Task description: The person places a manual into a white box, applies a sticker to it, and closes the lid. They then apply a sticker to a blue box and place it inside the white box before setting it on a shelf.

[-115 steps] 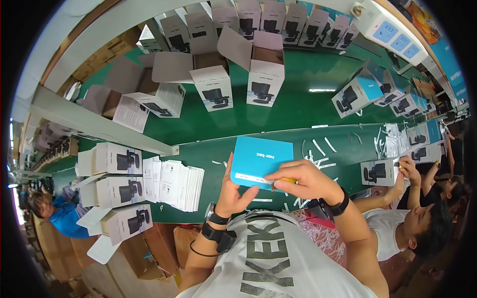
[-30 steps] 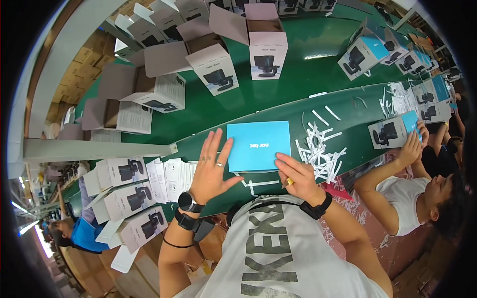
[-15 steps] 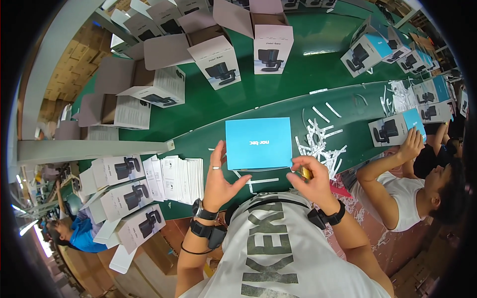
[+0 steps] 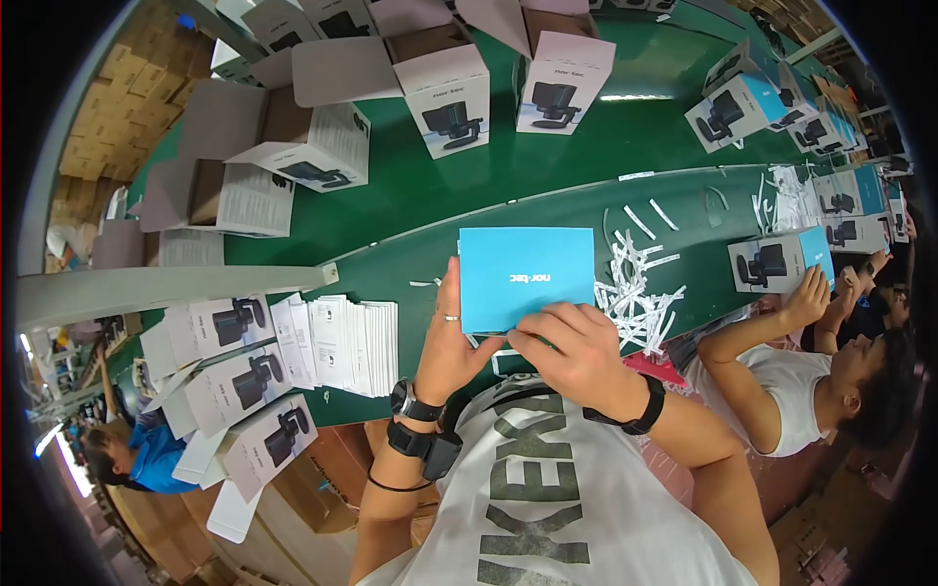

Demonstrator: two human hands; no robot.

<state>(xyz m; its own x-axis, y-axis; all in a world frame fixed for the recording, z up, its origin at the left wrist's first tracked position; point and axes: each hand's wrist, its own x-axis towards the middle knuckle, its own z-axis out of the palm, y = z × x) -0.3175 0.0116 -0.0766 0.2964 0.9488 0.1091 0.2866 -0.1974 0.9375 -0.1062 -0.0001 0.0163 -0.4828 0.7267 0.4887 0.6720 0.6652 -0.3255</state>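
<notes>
1. To your far left, flat white cartons (image 4: 256, 379) lie beside a stack of white leaflets (image 4: 350, 344) on the green table (image 4: 410, 269).
2. Your left hand (image 4: 451, 344) grips the left edge of the blue box (image 4: 526, 277), fingers upright along it.
3. The blue box sits held at the table's near edge, directly before you.
4. Your right hand (image 4: 575, 356) is curled at the box's lower edge; its grip appears pinched, though the fingertips are hidden.
5. White paper strips (image 4: 640, 283) lie just right of the box.

Factory packing line: green conveyor belt (image 4: 420, 186) carrying open product boxes (image 4: 449, 93), stacked leaflets (image 4: 342, 342), co-worker (image 4: 811, 381) alongside.
</notes>
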